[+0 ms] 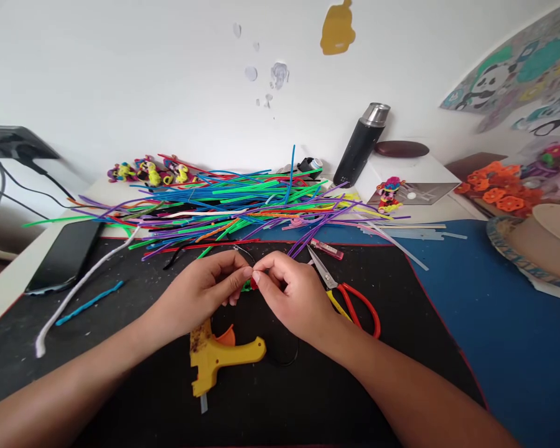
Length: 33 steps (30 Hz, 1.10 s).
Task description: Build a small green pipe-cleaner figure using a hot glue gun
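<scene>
My left hand [200,289] and my right hand [298,295] meet fingertip to fingertip above the black mat [256,410]. Both are closed in a pinch on a small red and green pipe cleaner piece [247,286], mostly hidden behind the fingers. Below my left hand lies a yellow glue gun [228,354] with an orange trigger and a clear glue stick poking out of its end. Scissors [345,298] with red and yellow handles rest beside my right hand, blades pointing away from me.
A heap of coloured pipe cleaners [242,199] spans the back. A phone [65,255], a white fuzzy strip [88,280] and a blue twisted stem [89,303] lie left. A black thermos [361,146], a small doll [389,194] and a woven basket [504,246] stand right.
</scene>
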### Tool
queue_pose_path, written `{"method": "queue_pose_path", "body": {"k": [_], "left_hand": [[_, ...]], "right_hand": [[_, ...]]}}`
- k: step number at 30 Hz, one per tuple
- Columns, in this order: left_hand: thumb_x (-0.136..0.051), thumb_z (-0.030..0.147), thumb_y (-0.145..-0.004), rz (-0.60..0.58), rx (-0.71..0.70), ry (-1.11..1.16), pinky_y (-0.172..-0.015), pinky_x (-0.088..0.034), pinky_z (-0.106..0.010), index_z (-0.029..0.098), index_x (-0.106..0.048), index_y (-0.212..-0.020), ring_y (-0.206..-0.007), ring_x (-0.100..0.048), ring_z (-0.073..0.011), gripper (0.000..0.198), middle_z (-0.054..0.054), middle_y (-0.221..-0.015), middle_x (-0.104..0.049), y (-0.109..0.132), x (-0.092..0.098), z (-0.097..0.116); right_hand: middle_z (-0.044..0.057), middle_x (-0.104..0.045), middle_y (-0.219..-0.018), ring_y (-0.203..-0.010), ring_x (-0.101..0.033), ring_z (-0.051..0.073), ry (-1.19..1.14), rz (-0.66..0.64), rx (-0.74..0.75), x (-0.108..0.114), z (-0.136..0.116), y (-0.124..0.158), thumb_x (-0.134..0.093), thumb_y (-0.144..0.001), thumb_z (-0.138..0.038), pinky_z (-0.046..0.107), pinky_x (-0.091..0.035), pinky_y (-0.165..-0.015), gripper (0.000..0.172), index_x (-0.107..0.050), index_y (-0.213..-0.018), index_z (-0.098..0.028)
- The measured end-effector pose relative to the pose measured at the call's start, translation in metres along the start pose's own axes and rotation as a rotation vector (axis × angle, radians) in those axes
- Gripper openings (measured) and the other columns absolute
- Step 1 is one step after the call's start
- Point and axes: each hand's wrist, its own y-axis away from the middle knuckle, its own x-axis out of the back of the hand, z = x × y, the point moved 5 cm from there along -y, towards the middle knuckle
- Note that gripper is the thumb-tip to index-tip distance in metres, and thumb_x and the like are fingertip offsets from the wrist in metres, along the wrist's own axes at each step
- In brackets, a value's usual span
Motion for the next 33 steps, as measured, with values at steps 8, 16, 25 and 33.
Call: {"method": "queue_pose_path", "body": {"k": [8, 16, 25, 33], "left_hand": [[-0.068, 0.062, -0.1, 0.035, -0.01, -0.026, -0.057, -0.048, -0.025, 0.023, -0.071, -0.085, -0.06, -0.06, -0.0168, 0.042, 0.001, -0.067, -0.064, 0.003, -0.003, 0.005], [-0.069, 0.071, -0.097, 0.0, 0.021, 0.117, -0.057, -0.053, -0.027, 0.022, -0.066, -0.083, -0.057, -0.061, -0.016, 0.051, 0.001, -0.065, -0.064, -0.001, 0.0, 0.007], [-0.067, 0.07, -0.099, 0.041, 0.009, 0.082, -0.056, -0.05, -0.026, 0.022, -0.065, -0.082, -0.056, -0.06, -0.0159, 0.051, 0.002, -0.063, -0.063, -0.001, 0.002, 0.006], [-0.062, 0.063, -0.102, 0.146, -0.021, -0.142, -0.053, -0.042, -0.026, 0.023, -0.067, -0.081, -0.055, -0.056, -0.0158, 0.045, 0.003, -0.062, -0.061, 0.005, -0.001, 0.01]], "right_hand": [[-0.008, -0.05, -0.057, -0.052, -0.046, 0.012, -0.057, -0.006, -0.062, -0.001, -0.002, 0.0, -0.061, -0.093, -0.03, 0.027, -0.034, -0.056, 0.01, -0.06, -0.086, -0.024], [-0.008, -0.051, -0.059, -0.053, -0.047, 0.012, -0.152, 0.017, -0.089, 0.001, 0.002, -0.002, -0.064, -0.094, -0.033, 0.027, -0.035, -0.054, 0.011, -0.064, -0.089, -0.023], [-0.006, -0.055, -0.062, -0.057, -0.05, 0.013, -0.13, -0.025, -0.075, -0.002, 0.001, -0.002, -0.066, -0.098, -0.036, 0.027, -0.037, -0.057, 0.014, -0.071, -0.099, -0.023], [-0.008, -0.052, -0.06, -0.053, -0.046, 0.012, -0.08, -0.01, -0.063, -0.004, 0.002, -0.001, -0.064, -0.097, -0.034, 0.028, -0.034, -0.056, 0.012, -0.068, -0.096, -0.023]]}}
